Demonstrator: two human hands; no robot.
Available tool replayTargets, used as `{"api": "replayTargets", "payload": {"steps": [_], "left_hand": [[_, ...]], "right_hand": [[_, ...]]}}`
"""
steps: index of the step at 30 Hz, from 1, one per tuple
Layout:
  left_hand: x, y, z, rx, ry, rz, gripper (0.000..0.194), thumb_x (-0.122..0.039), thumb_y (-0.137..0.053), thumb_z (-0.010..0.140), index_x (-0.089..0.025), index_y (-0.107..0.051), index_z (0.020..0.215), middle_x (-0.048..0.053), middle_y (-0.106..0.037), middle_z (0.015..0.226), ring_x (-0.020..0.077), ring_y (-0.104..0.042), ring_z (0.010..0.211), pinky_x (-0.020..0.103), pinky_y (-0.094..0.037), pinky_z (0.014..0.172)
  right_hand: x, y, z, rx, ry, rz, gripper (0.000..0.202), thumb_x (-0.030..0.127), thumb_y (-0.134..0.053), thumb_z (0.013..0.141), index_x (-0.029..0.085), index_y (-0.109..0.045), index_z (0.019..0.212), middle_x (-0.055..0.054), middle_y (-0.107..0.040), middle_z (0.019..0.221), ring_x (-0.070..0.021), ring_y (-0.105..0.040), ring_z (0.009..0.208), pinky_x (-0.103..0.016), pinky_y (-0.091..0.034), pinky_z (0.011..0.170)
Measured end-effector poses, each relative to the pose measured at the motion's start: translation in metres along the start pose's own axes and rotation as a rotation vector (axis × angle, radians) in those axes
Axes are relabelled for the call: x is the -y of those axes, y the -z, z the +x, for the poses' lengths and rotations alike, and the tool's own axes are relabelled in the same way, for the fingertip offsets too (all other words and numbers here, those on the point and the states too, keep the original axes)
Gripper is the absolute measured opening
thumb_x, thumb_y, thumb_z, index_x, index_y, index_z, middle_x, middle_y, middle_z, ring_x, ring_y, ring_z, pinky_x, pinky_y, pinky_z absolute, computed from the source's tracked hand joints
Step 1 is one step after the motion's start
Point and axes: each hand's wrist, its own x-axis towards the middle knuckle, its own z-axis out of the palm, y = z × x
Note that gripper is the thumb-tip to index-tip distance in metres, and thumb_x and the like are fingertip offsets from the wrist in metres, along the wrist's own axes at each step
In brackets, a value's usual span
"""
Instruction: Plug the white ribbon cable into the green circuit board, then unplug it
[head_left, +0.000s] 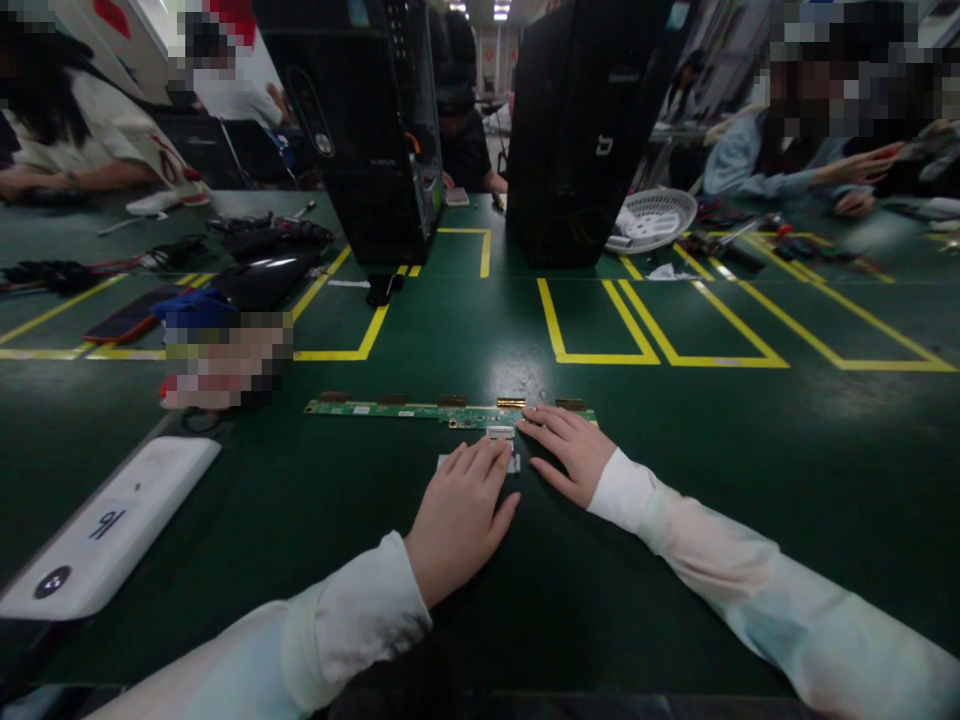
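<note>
A long, narrow green circuit board lies across the table in front of me, with several copper-coloured tabs along its far edge. A white connector sits on its near edge. My left hand lies with fingers stretched forward over a small whitish piece just below that connector; the fingers hide most of this piece. On the board's right part rest the fingertips of my right hand, its fingers spread and thumb apart. Neither hand is wrapped round anything.
Two black computer towers stand at the back. To the left are a white device, a blue item and dark cables. A white basket is at back right. Yellow tape marks the table. Other people sit beyond.
</note>
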Motion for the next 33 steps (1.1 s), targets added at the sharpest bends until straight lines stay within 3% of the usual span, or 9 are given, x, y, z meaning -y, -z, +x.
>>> {"api": "replayTargets", "payload": {"steps": [22,33], "left_hand": [[0.000,0.000,0.003,0.035,0.004,-0.073,0.049,-0.033,-0.047,0.093,-0.011,-0.048,0.136,0.013,-0.054,0.141,0.0255,-0.048,0.133,0.044,-0.040,0.111],[-0.008,-0.004,0.006,0.019,0.055,-0.053,0.050,-0.036,-0.049,0.091,-0.009,-0.051,0.133,0.015,-0.057,0.138,0.0273,-0.051,0.129,0.045,-0.041,0.110]], "right_hand": [[-0.004,0.012,-0.004,0.119,0.030,0.067,0.053,0.031,-0.042,0.095,0.013,-0.043,0.145,-0.012,-0.039,0.151,-0.0267,-0.029,0.142,-0.051,-0.033,0.113],[-0.004,0.014,-0.002,0.122,0.028,0.059,0.053,0.031,-0.044,0.094,0.013,-0.045,0.144,-0.011,-0.041,0.151,-0.0272,-0.031,0.141,-0.051,-0.034,0.113]]}}
